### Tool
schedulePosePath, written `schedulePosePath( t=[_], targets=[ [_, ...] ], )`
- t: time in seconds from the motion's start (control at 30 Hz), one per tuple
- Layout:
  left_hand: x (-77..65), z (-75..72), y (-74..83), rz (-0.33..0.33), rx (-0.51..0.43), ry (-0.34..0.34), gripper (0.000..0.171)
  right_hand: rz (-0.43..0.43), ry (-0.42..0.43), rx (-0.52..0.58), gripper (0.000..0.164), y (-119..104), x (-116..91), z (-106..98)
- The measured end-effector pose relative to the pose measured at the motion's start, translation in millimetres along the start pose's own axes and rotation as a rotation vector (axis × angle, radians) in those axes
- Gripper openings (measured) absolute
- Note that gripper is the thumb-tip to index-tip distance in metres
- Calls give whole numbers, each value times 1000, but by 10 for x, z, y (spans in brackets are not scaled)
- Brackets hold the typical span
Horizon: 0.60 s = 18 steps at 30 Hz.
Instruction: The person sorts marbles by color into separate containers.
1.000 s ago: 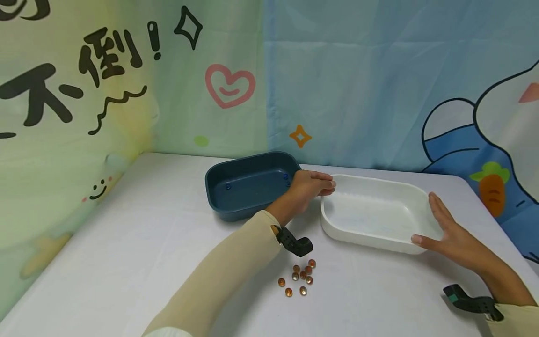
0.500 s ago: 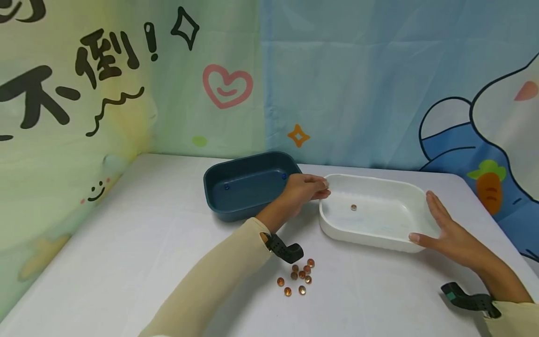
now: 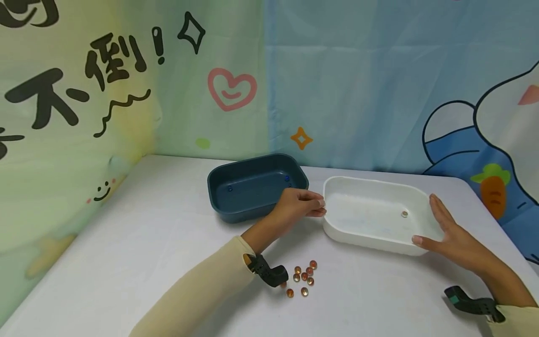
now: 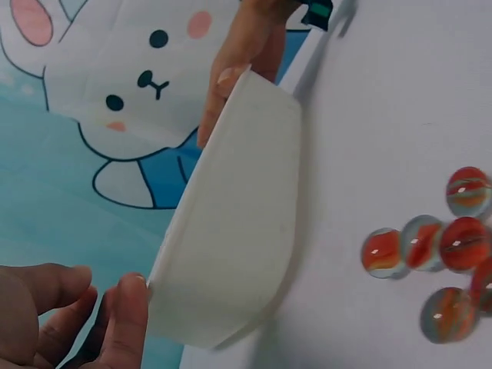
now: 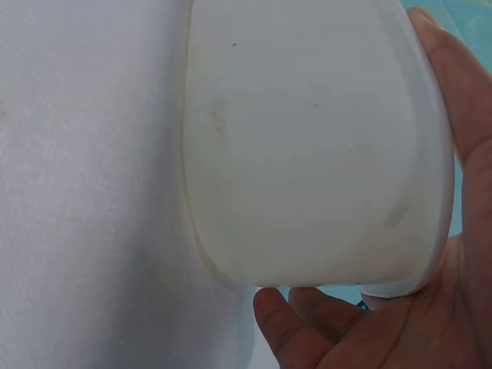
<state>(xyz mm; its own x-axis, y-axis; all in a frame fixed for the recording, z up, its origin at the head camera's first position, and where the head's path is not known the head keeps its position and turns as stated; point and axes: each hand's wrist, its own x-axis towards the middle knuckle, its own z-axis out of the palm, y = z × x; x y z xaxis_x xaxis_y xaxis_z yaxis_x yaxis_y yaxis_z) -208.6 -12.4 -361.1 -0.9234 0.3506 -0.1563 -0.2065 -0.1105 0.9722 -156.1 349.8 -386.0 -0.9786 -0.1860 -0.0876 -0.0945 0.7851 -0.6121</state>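
An orange-and-clear marble (image 3: 404,214) sits in the right half of the white tub (image 3: 370,241). At the tub's left end is my left hand (image 3: 301,203), its fingertips right at the outside of the rim. In the left wrist view the thumb and fingers are loosely bent, with nothing seen between them. My right hand (image 3: 455,241) holds the tub's right end, thumb on the near side and fingers reaching round the end wall. On the cloth in front lie several orange marbles (image 4: 463,244) in a loose cluster, one partly behind the left wrist strap.
A dark blue tub (image 3: 242,216) stands left of the white one, behind my left forearm, with a blue marble (image 3: 287,178) and a dark marble (image 3: 229,188) inside. The white-covered table (image 3: 126,243) meets a printed cloth backdrop (image 3: 358,93) behind the tubs.
A marble has appeared in the white tub and rolled from left to right. My left hand has drawn back slightly towards me along the tub's left end. The right hand keeps its place.
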Motion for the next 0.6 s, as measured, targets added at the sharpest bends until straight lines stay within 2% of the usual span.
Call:
schedulePosePath(
  t=[0.3, 0.6],
  targets=[
    [-219, -103, -81, 26, 157, -57, 18, -13, 12, 5, 110, 3, 17, 33],
    [-395, -179, -125, 76, 411, -88, 16, 7, 3, 7, 109, 7, 7, 17]
  ],
)
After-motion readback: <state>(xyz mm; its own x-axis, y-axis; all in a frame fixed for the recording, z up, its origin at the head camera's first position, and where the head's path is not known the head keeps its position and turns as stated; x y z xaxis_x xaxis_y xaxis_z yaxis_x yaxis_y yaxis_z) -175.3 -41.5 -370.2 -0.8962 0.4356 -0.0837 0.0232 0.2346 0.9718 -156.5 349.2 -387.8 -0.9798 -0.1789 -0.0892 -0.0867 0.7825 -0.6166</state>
